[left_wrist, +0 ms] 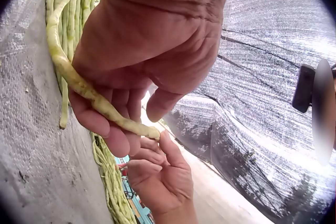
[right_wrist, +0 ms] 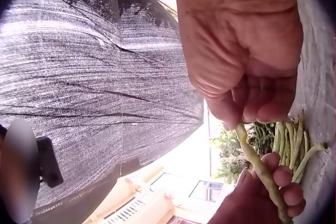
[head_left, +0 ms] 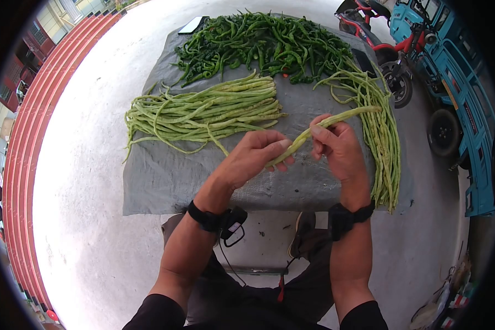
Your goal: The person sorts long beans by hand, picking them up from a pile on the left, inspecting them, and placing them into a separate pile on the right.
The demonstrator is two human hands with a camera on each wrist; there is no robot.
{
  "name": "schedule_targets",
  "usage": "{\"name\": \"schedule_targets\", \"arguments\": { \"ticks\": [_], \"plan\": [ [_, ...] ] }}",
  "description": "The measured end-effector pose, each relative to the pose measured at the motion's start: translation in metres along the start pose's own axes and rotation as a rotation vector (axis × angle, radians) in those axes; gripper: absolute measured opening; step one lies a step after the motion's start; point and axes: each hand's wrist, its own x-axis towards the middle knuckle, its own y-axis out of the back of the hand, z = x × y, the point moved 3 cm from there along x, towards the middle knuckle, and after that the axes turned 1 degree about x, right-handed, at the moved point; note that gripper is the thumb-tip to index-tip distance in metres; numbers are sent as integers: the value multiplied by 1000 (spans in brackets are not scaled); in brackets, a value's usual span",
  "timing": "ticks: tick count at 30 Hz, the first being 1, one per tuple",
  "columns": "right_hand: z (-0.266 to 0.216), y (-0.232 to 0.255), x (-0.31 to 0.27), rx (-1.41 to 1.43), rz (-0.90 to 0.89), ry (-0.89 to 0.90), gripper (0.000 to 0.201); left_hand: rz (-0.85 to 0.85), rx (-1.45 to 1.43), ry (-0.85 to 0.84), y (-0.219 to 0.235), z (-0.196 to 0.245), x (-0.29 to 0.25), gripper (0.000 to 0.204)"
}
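Observation:
Both hands hold one pale yellow-green long bean (head_left: 301, 142) over the near part of the grey sheet. The left hand (head_left: 256, 157) grips it between thumb and fingers; in the left wrist view the bean (left_wrist: 94, 96) lies bent and lumpy across the curled fingers. At the bean's other end, the right hand (head_left: 338, 146) pinches it between thumb and fingertips, as the right wrist view also shows. A large bundle of long beans (head_left: 203, 113) lies beyond the left hand. Another bundle (head_left: 382, 148) lies along the sheet's right edge, beside the right hand.
A heap of green chili peppers (head_left: 264, 47) covers the far part of the grey sheet (head_left: 170, 181). A phone-like flat object (head_left: 194, 25) lies at its far left corner, a dark one (head_left: 363, 61) at the right. A blue three-wheeler (head_left: 451, 99) stands right; red steps (head_left: 55, 110) rise left.

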Motion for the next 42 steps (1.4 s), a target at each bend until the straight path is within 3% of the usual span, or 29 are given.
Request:
{"name": "schedule_targets", "arguments": {
  "ticks": [28,42],
  "plan": [
    [-8,15,0,50,26,41,14,-70,4,-33,2,-4,0,26],
    [-14,27,-2,62,47,69,16,-106,75,-40,6,3,-1,35]
  ]
}}
